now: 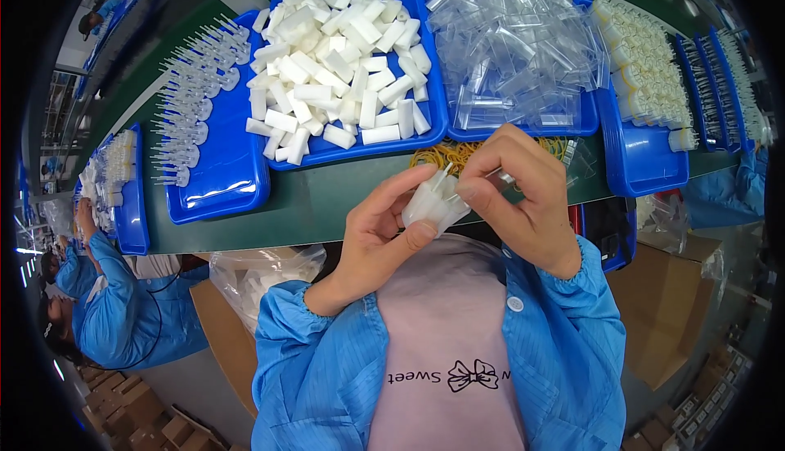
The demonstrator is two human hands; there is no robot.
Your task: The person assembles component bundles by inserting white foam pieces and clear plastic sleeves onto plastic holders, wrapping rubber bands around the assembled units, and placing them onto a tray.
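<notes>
A small bundle of white plastic pieces [432,202] was gripped in the left hand [378,234] above the lap, while a thin clear part [491,175] was pinched by the right hand [523,197]. Many white blocks [339,67] were still left in the blue tray [433,116], so the work seemed far from finished.

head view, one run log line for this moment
left hand: holds white plastic pieces | right hand: pinches small clear part | behind: blue trays

**Head view: hands at green belt**

A small white plastic block [432,202] is gripped by the left hand [378,234]; a thin clear pin [497,175] is pinched in the right hand [523,193]. Blue plastic trays [221,181] of white blocks [339,62] and clear sleeves [511,38] are set beyond, with yellow rubber bands [446,155] between.
</notes>
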